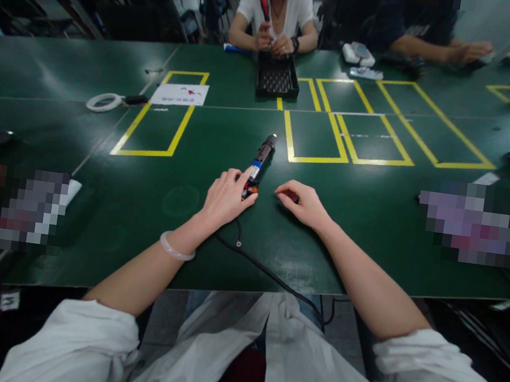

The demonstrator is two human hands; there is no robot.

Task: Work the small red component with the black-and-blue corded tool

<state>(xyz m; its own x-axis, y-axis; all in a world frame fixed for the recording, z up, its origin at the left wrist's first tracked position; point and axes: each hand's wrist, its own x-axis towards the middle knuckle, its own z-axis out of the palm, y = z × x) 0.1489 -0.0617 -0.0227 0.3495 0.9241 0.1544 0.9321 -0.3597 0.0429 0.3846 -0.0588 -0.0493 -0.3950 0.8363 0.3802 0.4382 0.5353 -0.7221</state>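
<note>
A slim corded electric screwdriver (264, 152), black with a blue and silver band, lies on the green table and points away from me. My left hand (227, 195) is closed over its rear end, where small red and orange parts show beside the thumb. From under that hand run a black cord (267, 272) and a short wire ending in a ring terminal (238, 244). Just right of the tool, apart from it, my right hand (303, 203) rests on the table with curled fingers. Something small and dark reddish shows beneath them, too hidden to name.
Yellow tape outlines (315, 160) mark the table (208, 260). A printed sheet (179, 94) and a white ring-shaped roll (104, 102) lie at left. Opposite, a person holds a red-handled tool (264, 4) over a black tray (277, 87). Pixelated items lie at both sides; another person's arm enters at left.
</note>
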